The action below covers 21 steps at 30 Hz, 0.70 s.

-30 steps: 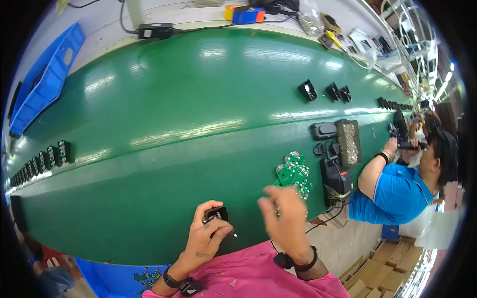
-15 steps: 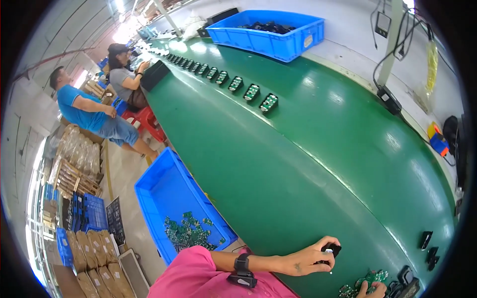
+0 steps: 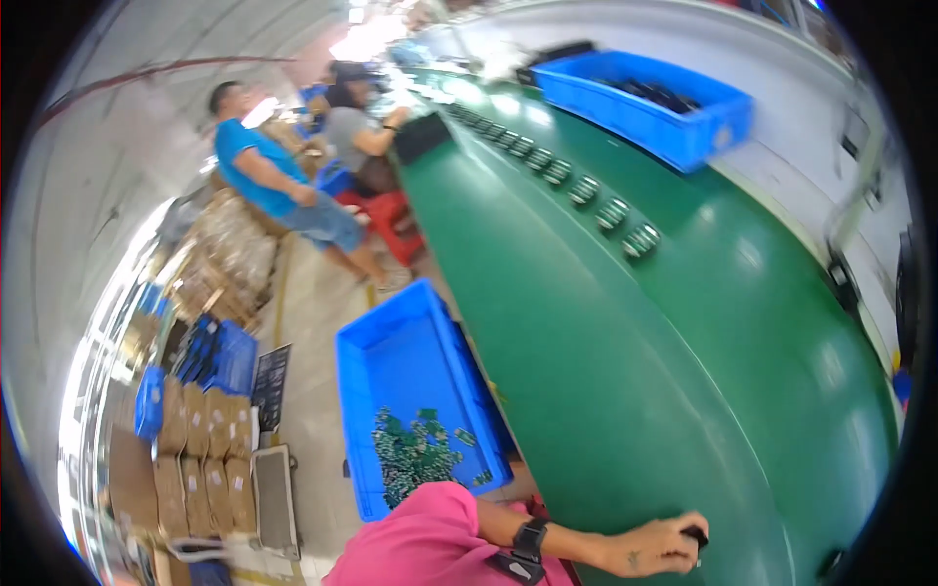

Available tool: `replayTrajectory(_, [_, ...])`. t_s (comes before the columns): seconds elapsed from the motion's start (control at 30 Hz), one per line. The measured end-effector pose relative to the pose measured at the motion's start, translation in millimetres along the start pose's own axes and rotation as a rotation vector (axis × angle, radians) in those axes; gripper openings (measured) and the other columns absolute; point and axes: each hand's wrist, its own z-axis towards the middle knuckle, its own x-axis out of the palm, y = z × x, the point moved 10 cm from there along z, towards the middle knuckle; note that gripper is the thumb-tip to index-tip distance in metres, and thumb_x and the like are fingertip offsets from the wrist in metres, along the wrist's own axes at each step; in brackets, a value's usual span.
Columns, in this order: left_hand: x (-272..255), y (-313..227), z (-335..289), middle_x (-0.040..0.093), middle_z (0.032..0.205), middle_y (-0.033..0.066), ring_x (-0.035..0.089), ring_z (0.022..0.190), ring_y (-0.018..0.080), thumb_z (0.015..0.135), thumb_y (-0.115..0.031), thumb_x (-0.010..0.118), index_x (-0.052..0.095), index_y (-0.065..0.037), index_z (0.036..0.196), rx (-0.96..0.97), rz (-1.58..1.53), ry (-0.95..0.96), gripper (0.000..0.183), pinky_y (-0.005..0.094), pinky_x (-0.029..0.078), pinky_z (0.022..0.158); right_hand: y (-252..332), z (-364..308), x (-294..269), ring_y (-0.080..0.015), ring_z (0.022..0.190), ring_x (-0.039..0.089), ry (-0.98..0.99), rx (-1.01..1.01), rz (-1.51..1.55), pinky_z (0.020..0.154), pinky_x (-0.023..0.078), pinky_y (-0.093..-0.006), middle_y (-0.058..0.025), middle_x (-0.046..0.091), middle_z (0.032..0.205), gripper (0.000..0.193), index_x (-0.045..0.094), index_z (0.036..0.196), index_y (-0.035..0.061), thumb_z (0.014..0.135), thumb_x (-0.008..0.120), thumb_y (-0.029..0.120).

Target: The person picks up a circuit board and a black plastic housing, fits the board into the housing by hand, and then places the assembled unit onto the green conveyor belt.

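My left hand (image 3: 657, 547) is low on the green workbench (image 3: 586, 391), closed around a small black plastic piece (image 3: 695, 535). Only the end of that piece shows past the fingers; it looks like one of the black housings, but most of it is hidden. A watch-like band (image 3: 529, 547) is on the left wrist. My right hand is out of the picture. Farther up the bench runs a row of black housings with green circuit boards (image 3: 641, 240) in them. Beside the bench, a blue bin (image 3: 391, 337) holds a heap of loose green circuit boards (image 3: 415, 454).
Another blue bin (image 3: 611, 107) with black parts stands at the back by the wall. A person in a blue shirt (image 3: 259, 166) stands left of the bench; another sits at it near a black box (image 3: 422, 139). Stacked brown packages (image 3: 205, 420) lie at lower left.
The view has swung, so the scene shifts to the right and blurs. My right hand and the boards by it have left the picture. The left hand still grips the black piece.
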Motion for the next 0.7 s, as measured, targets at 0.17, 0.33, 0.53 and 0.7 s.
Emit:
replayTrajectory(0.17, [-46,-30,-1,0.061,0.111,0.0132,0.066,0.090,0.0264,0.095,-0.020,0.061,0.068,-0.006,0.099,-0.016,0.252,-0.206,0.016,0.0345,0.055,0.081,65,-33,97,-0.0133,0.074,0.063,0.436,0.325,0.612,0.063,0.050,-0.0253,-0.0078,0.060,0.094,0.022,0.056,0.111,-0.0016,0.091,0.061,0.005])
replayTrajectory(0.33, [-47,-15,6,0.060,0.109,0.0137,0.062,0.078,0.0191,0.092,-0.011,0.062,0.068,0.002,0.093,-0.177,0.011,-0.131,0.014,0.0301,0.050,0.070,95,-56,121,-0.0117,0.075,0.065,0.569,0.282,0.773,0.066,0.052,-0.0233,-0.0083,0.066,0.093,0.040,0.055,0.124,-0.0040,0.086,0.068,-0.005])
replayTrajectory(0.53, [-41,-6,5,0.061,0.105,0.0145,0.062,0.070,0.0207,0.093,-0.016,0.061,0.066,0.001,0.091,-0.209,-0.054,-0.143,0.018,0.0308,0.049,0.064,107,-52,102,-0.0139,0.075,0.065,0.528,-0.018,0.636,0.066,0.052,-0.0254,-0.0101,0.069,0.093,0.022,0.068,0.105,-0.0032,0.084,0.072,-0.002])
replayTrajectory(0.7, [-40,-5,9,0.060,0.102,0.0124,0.059,0.077,0.0168,0.087,-0.005,0.062,0.064,0.003,0.087,-0.258,-0.087,-0.161,0.009,0.0282,0.047,0.068,119,-50,95,-0.0190,0.076,0.066,0.462,-0.293,0.583,0.068,0.053,-0.0279,-0.0116,0.068,0.091,0.021,0.069,0.100,-0.0006,0.080,0.074,-0.004])
